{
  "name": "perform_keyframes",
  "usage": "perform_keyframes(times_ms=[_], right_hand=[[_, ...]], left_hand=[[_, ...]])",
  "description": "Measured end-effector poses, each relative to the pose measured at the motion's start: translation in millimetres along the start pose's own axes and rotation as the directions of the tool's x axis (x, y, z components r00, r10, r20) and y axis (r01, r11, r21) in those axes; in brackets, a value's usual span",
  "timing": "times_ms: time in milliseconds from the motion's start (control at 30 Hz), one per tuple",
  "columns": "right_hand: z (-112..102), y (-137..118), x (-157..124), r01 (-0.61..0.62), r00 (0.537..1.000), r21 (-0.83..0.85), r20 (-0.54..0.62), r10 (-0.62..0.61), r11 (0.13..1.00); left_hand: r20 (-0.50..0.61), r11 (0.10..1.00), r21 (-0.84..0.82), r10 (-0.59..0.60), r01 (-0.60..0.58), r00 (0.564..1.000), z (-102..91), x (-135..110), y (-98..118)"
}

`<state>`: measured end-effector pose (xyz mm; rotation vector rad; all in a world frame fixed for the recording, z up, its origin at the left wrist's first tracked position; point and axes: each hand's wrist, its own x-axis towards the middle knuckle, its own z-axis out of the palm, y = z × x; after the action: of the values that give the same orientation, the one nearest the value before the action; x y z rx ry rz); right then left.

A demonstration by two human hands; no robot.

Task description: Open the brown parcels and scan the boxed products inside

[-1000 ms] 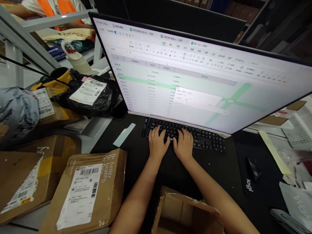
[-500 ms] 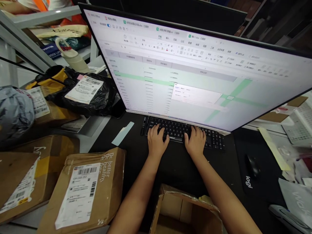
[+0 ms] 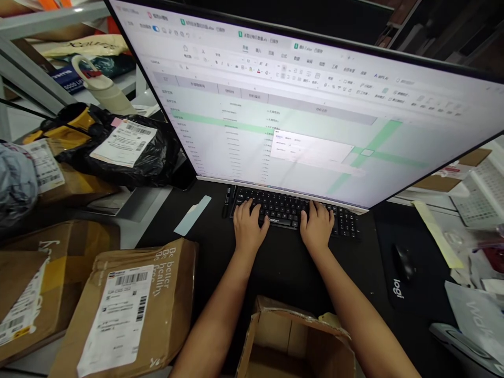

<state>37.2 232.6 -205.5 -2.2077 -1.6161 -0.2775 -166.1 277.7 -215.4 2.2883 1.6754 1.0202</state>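
Nearest to me, between the two forearms, stands an open box (image 3: 291, 341) of brown card with its flaps up. To its left lies a brown parcel (image 3: 157, 294) with a white barcode label. The white print along its edge reads "Be healthy", beside a second line that starts with "Be". A second parcel (image 3: 59, 262) lies further left, part of its own label showing.

Past the box, both hands are on the black keyboard (image 3: 283, 202). My left hand (image 3: 249, 227) is flat and loose, the fingers spread over the left keys and gripping nothing. My right hand (image 3: 317, 227) is just as slack on the keys right of the middle, with nothing in it either. The keyboard lies on the dark desk, right under the monitor's lower edge. A small white word on its front rim is too fine for me to read.

A pale slip (image 3: 192, 214) lies left of the keyboard, and a black pen (image 3: 227, 198) rests against its left end. To the right a black mouse (image 3: 404, 259) sits on a mat (image 3: 397, 294) marked "logi".

Further back on the left, a black bag (image 3: 157, 157) carries a barcode label. The monitor (image 3: 315, 105) shows a spreadsheet with a green row, a green column and a small dialog, but its text is too blurred to read.
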Motion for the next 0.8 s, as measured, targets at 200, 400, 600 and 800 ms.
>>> perform_keyframes(times_ms=[200,400,600,800], right_hand=[[0.6,1.2,-1.0,0.005,1.0,-0.008,-0.003,-0.005,1.0],[1.9,1.1,-1.4,0.006,1.0,-0.033,-0.017,-0.007,0.999],[1.5,0.8,-2.0,0.009,1.0,-0.038,-0.011,-0.009,0.999],[4.4,1.6,-3.0,0.004,1.0,-0.036,-0.026,-0.005,0.999]], left_hand=[[-0.017,0.999,0.036,0.01,-0.009,1.0,1.2,0.3,0.7],[-0.02,0.998,0.054,0.012,-0.011,1.0,1.0,-0.2,1.9],[-0.031,0.998,0.062,0.017,-0.015,0.999,1.8,-0.3,2.8],[-0.022,0.999,0.054,0.011,-0.009,1.0,2.1,0.0,3.1]])
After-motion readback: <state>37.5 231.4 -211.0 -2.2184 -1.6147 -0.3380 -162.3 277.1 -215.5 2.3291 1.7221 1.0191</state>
